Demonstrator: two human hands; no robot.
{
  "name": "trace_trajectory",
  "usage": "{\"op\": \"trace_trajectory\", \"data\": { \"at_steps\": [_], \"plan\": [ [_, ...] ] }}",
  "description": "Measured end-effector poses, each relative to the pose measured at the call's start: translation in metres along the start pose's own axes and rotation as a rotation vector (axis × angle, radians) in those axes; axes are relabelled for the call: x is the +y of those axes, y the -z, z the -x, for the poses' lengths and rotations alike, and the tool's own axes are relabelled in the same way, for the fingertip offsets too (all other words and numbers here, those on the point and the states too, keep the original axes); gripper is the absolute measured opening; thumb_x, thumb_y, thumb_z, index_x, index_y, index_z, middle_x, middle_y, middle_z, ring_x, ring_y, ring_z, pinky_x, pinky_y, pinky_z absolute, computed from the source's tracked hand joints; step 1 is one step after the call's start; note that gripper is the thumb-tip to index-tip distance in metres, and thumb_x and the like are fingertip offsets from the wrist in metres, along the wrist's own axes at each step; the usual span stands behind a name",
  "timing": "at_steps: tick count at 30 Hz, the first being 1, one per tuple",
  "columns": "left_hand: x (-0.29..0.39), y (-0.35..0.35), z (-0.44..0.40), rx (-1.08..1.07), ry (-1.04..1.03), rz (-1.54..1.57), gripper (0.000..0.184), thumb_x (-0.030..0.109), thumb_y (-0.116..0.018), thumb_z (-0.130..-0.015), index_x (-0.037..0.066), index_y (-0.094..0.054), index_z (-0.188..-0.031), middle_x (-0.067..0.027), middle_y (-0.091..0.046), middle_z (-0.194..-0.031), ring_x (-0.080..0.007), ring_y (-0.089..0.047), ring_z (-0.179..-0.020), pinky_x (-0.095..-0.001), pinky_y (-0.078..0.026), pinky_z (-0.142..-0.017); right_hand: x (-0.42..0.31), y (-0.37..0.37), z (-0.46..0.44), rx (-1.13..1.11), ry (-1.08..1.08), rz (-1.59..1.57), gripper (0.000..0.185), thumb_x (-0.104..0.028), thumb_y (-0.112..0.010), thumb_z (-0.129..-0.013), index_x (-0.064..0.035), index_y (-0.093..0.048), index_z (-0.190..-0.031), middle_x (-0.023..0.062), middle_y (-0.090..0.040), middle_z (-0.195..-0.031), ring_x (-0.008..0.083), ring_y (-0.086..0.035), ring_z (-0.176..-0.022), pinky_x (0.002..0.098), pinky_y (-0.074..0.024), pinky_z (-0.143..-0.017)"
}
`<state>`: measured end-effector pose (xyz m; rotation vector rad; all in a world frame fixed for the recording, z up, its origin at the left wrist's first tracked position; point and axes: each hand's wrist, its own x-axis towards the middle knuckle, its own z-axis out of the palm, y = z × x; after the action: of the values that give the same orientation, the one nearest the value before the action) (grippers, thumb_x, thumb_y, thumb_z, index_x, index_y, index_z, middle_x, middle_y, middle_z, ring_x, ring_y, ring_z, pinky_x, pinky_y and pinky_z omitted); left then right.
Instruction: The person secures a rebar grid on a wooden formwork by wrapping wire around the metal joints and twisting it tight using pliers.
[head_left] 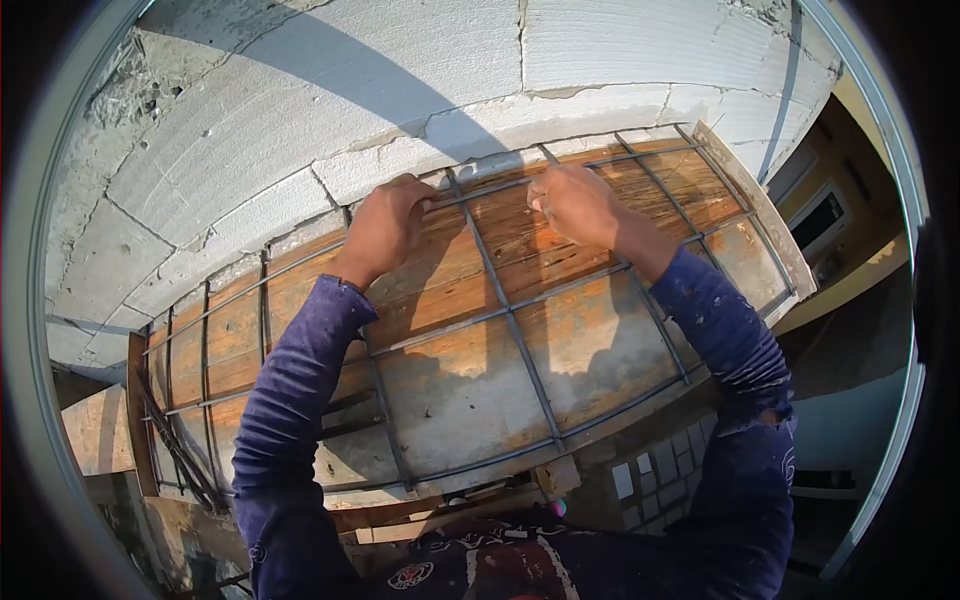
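A grid of dark steel bars (pixel 497 290) lies over a wooden board surface (pixel 420 300) beside a white block wall. My left hand (pixel 388 225) is closed near the back bar, left of a crossing of two bars, with thumb and fingers pinched; what it holds is too small to make out. To the right of that crossing, my right hand (pixel 575 205) is closed at the same back bar, fingertips pressed together, and anything between them is hidden. Both sleeves are dark blue.
The white block wall (pixel 380 80) runs along the far side. Wooden edge boards stand at the right (pixel 750 205) and left (pixel 142 410). Loose dark bars (pixel 180 450) gather at the lower left. Paving blocks (pixel 660 475) show below, and a building part (pixel 830 220) at the right.
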<state>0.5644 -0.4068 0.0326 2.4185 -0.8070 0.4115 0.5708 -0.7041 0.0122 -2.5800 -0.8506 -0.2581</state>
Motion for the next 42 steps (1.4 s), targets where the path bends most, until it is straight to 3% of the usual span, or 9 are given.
{"op": "trace_trajectory", "data": {
  "at_steps": [9,11,13,17,23,26,29,37,42],
  "plan": [
    [-0.043,-0.03,-0.044,-0.253,0.018,-0.179,0.017,0.005,-0.068,-0.087,0.002,-0.077,-0.101,-0.0184,-0.075,-0.098,-0.0386,-0.07,-0.093,-0.045,-0.055,-0.085,-0.004,-0.015,-0.033,-0.084,-0.142,-0.05,0.014,-0.004,-0.067,-0.088,0.0055,-0.069,-0.077,0.0282,-0.069,-0.083,0.0451,-0.069,-0.084,0.051,-0.0538,-0.076],
    [-0.048,-0.031,-0.05,-0.257,-0.19,-0.138,0.017,0.007,-0.07,-0.086,0.002,-0.077,-0.1,-0.0178,-0.075,-0.099,-0.0372,-0.071,-0.091,-0.0444,-0.056,-0.083,0.002,-0.019,-0.031,-0.119,-0.164,-0.056,0.015,-0.005,-0.067,-0.088,0.0062,-0.069,-0.078,0.0288,-0.069,-0.084,0.0449,-0.069,-0.084,0.0508,-0.0539,-0.075],
    [-0.05,-0.028,-0.055,-0.288,-0.171,-0.099,0.017,0.007,-0.071,-0.085,0.001,-0.077,-0.1,-0.0178,-0.075,-0.099,-0.0367,-0.071,-0.09,-0.0435,-0.056,-0.082,0.006,-0.022,-0.026,0.019,-0.135,-0.289,0.014,-0.006,-0.069,-0.087,0.0067,-0.071,-0.081,0.0293,-0.069,-0.083,0.0443,-0.07,-0.083,0.0508,-0.0539,-0.074],
    [-0.049,-0.026,-0.06,-0.362,-0.112,-0.041,0.018,0.008,-0.072,-0.084,0.0,-0.077,-0.099,-0.0177,-0.076,-0.096,-0.0353,-0.072,-0.087,-0.041,-0.057,-0.08,-0.006,-0.028,-0.028,-0.044,-0.18,-0.159,0.014,-0.005,-0.069,-0.087,0.0076,-0.072,-0.082,0.0294,-0.07,-0.084,0.0427,-0.07,-0.086,0.0506,-0.0545,-0.075],
    [-0.06,-0.028,-0.062,-0.398,-0.111,-0.042,0.019,0.009,-0.073,-0.082,0.001,-0.078,-0.099,-0.0174,-0.075,-0.094,-0.0349,-0.072,-0.086,-0.0412,-0.057,-0.081,-0.012,-0.058,-0.032,-0.058,-0.133,-0.185,0.011,-0.004,-0.064,-0.091,0.0052,-0.069,-0.089,0.0235,-0.069,-0.085,0.0444,-0.067,-0.085,0.0504,-0.0539,-0.076],
    [-0.065,-0.03,-0.063,-0.389,-0.192,-0.056,0.019,0.009,-0.072,-0.081,0.002,-0.078,-0.098,-0.0171,-0.075,-0.095,-0.0354,-0.072,-0.087,-0.0424,-0.057,-0.081,-0.011,-0.076,-0.034,0.145,-0.038,0.031,0.011,-0.007,-0.066,-0.089,0.0038,-0.068,-0.089,0.0243,-0.068,-0.088,0.0449,-0.066,-0.088,0.0523,-0.0535,-0.077],
    [-0.069,-0.035,-0.064,-0.389,-0.165,-0.099,0.018,0.008,-0.072,-0.08,0.003,-0.078,-0.096,-0.0169,-0.075,-0.095,-0.0361,-0.071,-0.088,-0.0436,-0.056,-0.081,-0.012,-0.083,-0.037,0.161,-0.064,0.04,0.011,-0.003,-0.066,-0.085,0.0076,-0.064,-0.086,0.0297,-0.067,-0.097,0.0467,-0.068,-0.092,0.0516,-0.0564,-0.074],
    [-0.06,-0.043,-0.062,-0.355,-0.078,-0.285,0.016,0.01,-0.068,-0.084,0.005,-0.078,-0.095,-0.0181,-0.075,-0.094,-0.0375,-0.072,-0.087,-0.0454,-0.057,-0.082,-0.018,-0.093,-0.038,0.167,-0.245,0.08,0.014,-0.006,-0.058,-0.093,0.0056,-0.066,-0.094,0.0253,-0.068,-0.103,0.0436,-0.07,-0.093,0.0504,-0.0573,-0.077],
    [-0.05,-0.04,-0.061,-0.347,0.012,-0.403,0.018,0.014,-0.065,-0.086,0.008,-0.08,-0.095,-0.0192,-0.075,-0.094,-0.0386,-0.073,-0.086,-0.046,-0.058,-0.079,-0.038,-0.078,-0.031,0.186,-0.291,0.0,0.014,-0.01,-0.064,-0.091,0.0013,-0.07,-0.096,0.0219,-0.069,-0.105,0.0414,-0.069,-0.097,0.0512,-0.0556,-0.082]
  ]
}}
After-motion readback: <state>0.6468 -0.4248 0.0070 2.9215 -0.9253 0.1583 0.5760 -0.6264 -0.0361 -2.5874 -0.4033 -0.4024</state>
